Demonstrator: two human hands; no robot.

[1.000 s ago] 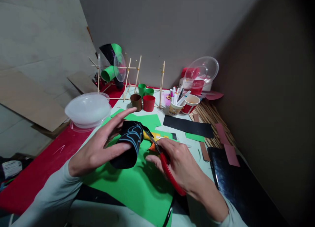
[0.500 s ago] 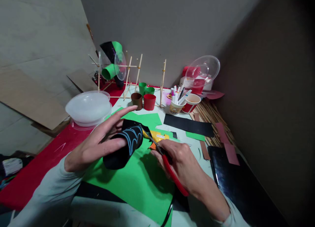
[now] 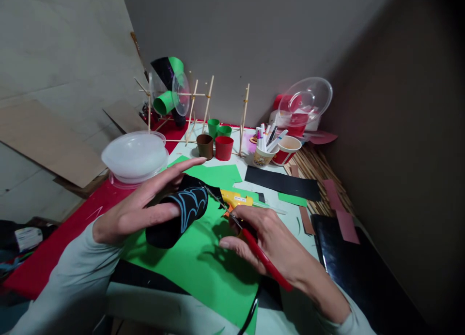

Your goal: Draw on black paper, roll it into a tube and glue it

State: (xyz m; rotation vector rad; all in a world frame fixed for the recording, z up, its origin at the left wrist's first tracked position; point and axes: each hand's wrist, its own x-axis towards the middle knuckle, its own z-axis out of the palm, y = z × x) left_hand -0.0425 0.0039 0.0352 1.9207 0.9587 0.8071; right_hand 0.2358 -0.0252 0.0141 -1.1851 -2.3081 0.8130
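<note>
My left hand holds a curled piece of black paper marked with light blue lines, thumb on top and the other fingers stretched out behind it. My right hand grips red-handled scissors, whose blades reach the black paper's upper edge. Both hands hover over a large green paper sheet. A yellow glue gun lies just beyond the scissor tips.
Stacked clear plastic bowls sit at the left on red paper. Small brown, red and green cups, a wooden stick frame, marker cups, a black paper strip and a black folder crowd the table.
The black paper has tilted and shifted slightly left and down in my left hand. My right hand with the scissors has moved a little right, blades still at the paper's edge.
</note>
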